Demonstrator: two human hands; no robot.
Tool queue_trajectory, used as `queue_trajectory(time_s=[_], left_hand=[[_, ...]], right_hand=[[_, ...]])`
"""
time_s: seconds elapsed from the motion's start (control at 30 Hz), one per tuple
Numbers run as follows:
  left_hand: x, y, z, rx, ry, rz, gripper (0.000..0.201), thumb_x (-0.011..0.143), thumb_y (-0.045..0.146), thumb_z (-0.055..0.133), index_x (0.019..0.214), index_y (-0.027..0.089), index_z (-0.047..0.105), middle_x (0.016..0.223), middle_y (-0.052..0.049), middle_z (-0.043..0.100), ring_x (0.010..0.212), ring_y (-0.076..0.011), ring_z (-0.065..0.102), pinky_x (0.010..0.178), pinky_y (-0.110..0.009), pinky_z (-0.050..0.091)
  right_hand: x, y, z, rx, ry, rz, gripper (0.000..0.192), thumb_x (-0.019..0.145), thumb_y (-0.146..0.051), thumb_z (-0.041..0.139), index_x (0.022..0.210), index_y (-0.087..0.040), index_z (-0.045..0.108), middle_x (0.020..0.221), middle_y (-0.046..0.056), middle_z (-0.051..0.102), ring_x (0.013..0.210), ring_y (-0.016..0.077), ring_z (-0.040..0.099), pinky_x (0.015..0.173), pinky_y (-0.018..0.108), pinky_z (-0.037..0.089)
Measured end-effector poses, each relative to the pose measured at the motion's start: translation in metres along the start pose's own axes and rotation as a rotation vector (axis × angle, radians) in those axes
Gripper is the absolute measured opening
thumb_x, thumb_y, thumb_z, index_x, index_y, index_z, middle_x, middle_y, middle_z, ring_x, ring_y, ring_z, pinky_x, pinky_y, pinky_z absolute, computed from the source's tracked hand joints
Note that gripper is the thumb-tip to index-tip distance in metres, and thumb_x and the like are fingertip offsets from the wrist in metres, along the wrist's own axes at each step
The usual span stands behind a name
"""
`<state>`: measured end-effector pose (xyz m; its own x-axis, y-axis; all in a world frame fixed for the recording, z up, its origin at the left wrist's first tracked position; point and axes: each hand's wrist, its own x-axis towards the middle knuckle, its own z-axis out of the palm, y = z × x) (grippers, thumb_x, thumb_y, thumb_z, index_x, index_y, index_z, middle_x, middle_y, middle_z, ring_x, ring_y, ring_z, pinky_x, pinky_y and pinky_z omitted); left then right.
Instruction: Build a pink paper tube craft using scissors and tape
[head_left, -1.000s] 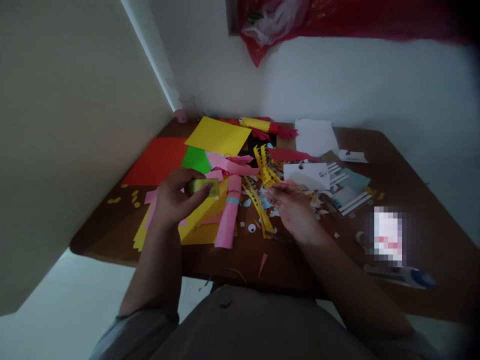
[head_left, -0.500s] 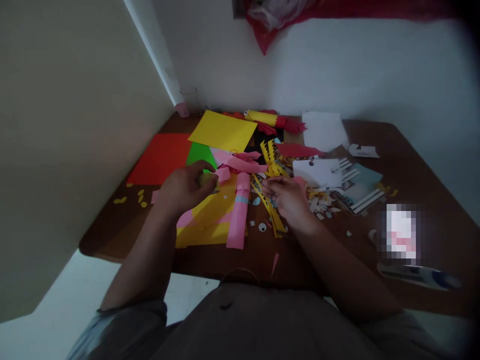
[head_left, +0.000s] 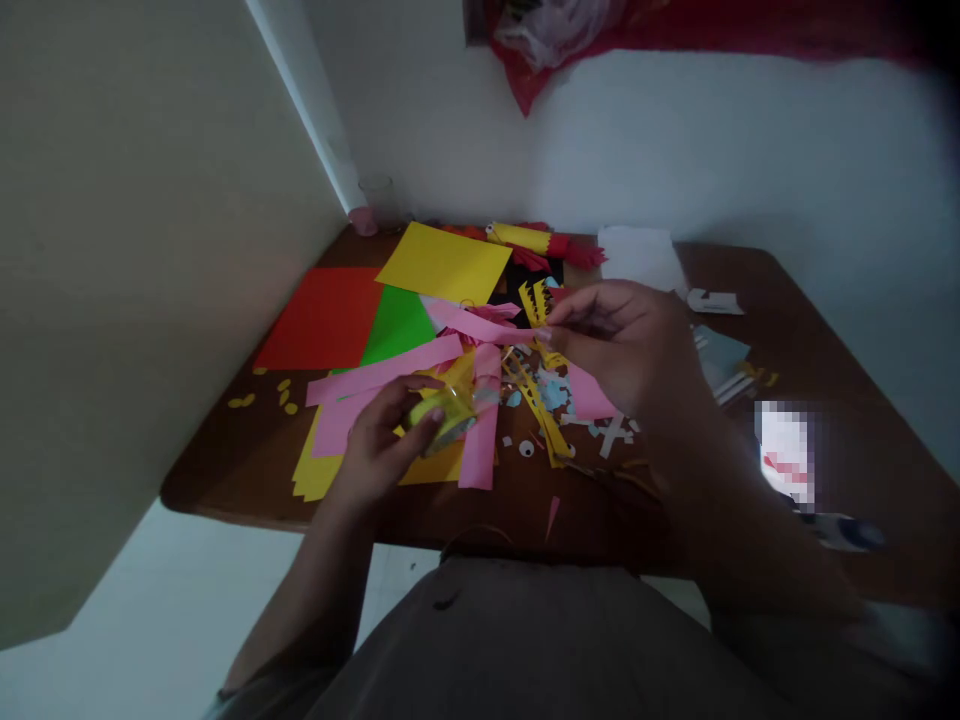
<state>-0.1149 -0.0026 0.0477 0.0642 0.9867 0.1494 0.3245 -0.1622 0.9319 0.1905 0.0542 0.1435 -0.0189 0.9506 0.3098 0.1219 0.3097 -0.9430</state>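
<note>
Fingers of the left hand (head_left: 382, 440) curl around a small yellow-green tape roll (head_left: 442, 415), thumb on top, clamping it just above the paper pile. The right hand (head_left: 630, 345) is raised higher, thumb and forefinger pinched together near the yellow zigzag strips (head_left: 536, 300); whether a strip of clear tape runs from the roll to those fingertips is hard to make out in the dim, soft picture. What the pinch closes on cannot be told. The right forearm covers much of the white and grey scraps behind it, and a pixelated patch hides something at the table's right side.

Flat sheets lie on the brown wooden table (head_left: 825, 440): a red sheet (head_left: 322, 315), a green sheet (head_left: 397, 325), a yellow sheet (head_left: 446, 262). Pink paper strips (head_left: 390, 370) lie across a stack of yellow paper, and a rolled pink tube (head_left: 480, 440) lies just right of the roll. Small paper eyes and a pink sliver lie near the table's front edge. Both forearms reach forward from the bottom of the view, the left bent low, the right lifted.
</note>
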Motion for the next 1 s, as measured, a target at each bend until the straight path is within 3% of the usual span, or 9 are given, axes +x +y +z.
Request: queue_trajectory(time_s=[0.07, 0.17, 0.3, 0.4, 0.53, 0.6, 0.67, 0.87, 1.0], left_hand=[[-0.024, -0.001, 0.009, -0.072, -0.040, 0.048, 0.046, 0.104, 0.055, 0.082, 0.138, 0.025, 0.074, 0.128, -0.012, 0.082, 0.097, -0.0236, 0.080, 0.075, -0.032, 0.064], [-0.054, -0.005, 0.024, -0.252, -0.091, 0.118, 0.060, 0.104, 0.061, 0.081, 0.152, 0.028, 0.066, 0.113, -0.009, 0.082, 0.086, -0.0242, 0.080, 0.071, -0.034, 0.064], [-0.088, -0.008, 0.034, -0.333, -0.156, 0.012, 0.073, 0.104, 0.063, 0.082, 0.165, 0.036, 0.053, 0.098, -0.003, 0.079, 0.060, -0.0192, 0.070, 0.056, -0.033, 0.059], [-0.118, -0.002, 0.033, -0.335, -0.250, -0.005, 0.069, 0.106, 0.057, 0.082, 0.166, 0.038, 0.055, 0.116, -0.008, 0.081, 0.070, -0.0206, 0.074, 0.058, -0.033, 0.062], [-0.157, 0.013, 0.036, -0.326, -0.595, 0.046, 0.049, 0.111, 0.042, 0.079, 0.158, 0.038, 0.068, 0.148, -0.013, 0.076, 0.124, -0.0318, 0.080, 0.093, -0.041, 0.068], [-0.174, 0.018, 0.046, -0.373, -0.795, 0.029, 0.046, 0.113, 0.040, 0.076, 0.159, 0.038, 0.069, 0.144, -0.012, 0.078, 0.129, -0.0322, 0.078, 0.103, -0.043, 0.066], [-0.189, 0.018, 0.060, -0.422, -0.898, -0.011, 0.048, 0.114, 0.040, 0.076, 0.160, 0.036, 0.068, 0.145, -0.012, 0.077, 0.129, -0.0314, 0.077, 0.106, -0.044, 0.064], [-0.227, -0.004, 0.109, -0.552, -0.905, -0.112, 0.049, 0.111, 0.043, 0.081, 0.158, 0.036, 0.068, 0.161, -0.011, 0.068, 0.139, -0.0301, 0.072, 0.116, -0.044, 0.058], [-0.249, -0.024, 0.139, -0.593, -0.915, -0.109, 0.052, 0.111, 0.044, 0.081, 0.161, 0.037, 0.065, 0.159, -0.011, 0.067, 0.143, -0.0302, 0.071, 0.124, -0.049, 0.056]], right_hand=[[-0.001, -0.028, 0.000, -0.095, -0.052, -0.093, 0.019, 0.086, -0.032, 0.104, 0.088, -0.024, 0.087, 0.083, 0.000, 0.080, 0.073, 0.0167, 0.071, 0.069, 0.032, 0.060], [-0.011, -0.049, -0.003, -0.151, -0.078, -0.135, 0.014, 0.089, -0.026, 0.102, 0.092, -0.025, 0.089, 0.080, -0.002, 0.076, 0.073, 0.0162, 0.071, 0.069, 0.031, 0.059], [-0.043, -0.048, -0.019, -0.116, -0.042, -0.056, 0.017, 0.088, -0.025, 0.105, 0.096, -0.025, 0.090, 0.084, 0.000, 0.079, 0.080, 0.0198, 0.075, 0.074, 0.034, 0.061], [-0.074, -0.039, -0.036, -0.082, -0.014, 0.011, 0.017, 0.086, -0.025, 0.105, 0.093, -0.025, 0.090, 0.085, 0.002, 0.083, 0.079, 0.0214, 0.077, 0.074, 0.036, 0.062], [-0.111, -0.015, -0.054, -0.073, -0.041, 0.115, 0.018, 0.082, -0.029, 0.104, 0.090, -0.024, 0.089, 0.083, 0.002, 0.084, 0.074, 0.0195, 0.075, 0.071, 0.034, 0.060], [-0.126, 0.005, -0.058, -0.070, -0.090, 0.185, 0.021, 0.077, -0.031, 0.104, 0.088, -0.022, 0.088, 0.080, 0.001, 0.083, 0.071, 0.0186, 0.071, 0.068, 0.033, 0.057], [-0.139, 0.028, -0.058, -0.080, -0.134, 0.227, 0.021, 0.073, -0.029, 0.104, 0.082, -0.022, 0.087, 0.076, 0.000, 0.081, 0.071, 0.0188, 0.069, 0.068, 0.032, 0.055], [-0.178, 0.094, -0.043, -0.280, -0.168, 0.154, 0.012, 0.079, -0.016, 0.091, 0.078, -0.025, 0.082, 0.074, -0.003, 0.079, 0.069, 0.0174, 0.067, 0.074, 0.031, 0.054], [-0.201, 0.118, -0.039, -0.388, -0.191, 0.086, 0.015, 0.084, -0.010, 0.083, 0.079, -0.023, 0.079, 0.078, -0.002, 0.079, 0.072, 0.0177, 0.066, 0.078, 0.032, 0.053]])
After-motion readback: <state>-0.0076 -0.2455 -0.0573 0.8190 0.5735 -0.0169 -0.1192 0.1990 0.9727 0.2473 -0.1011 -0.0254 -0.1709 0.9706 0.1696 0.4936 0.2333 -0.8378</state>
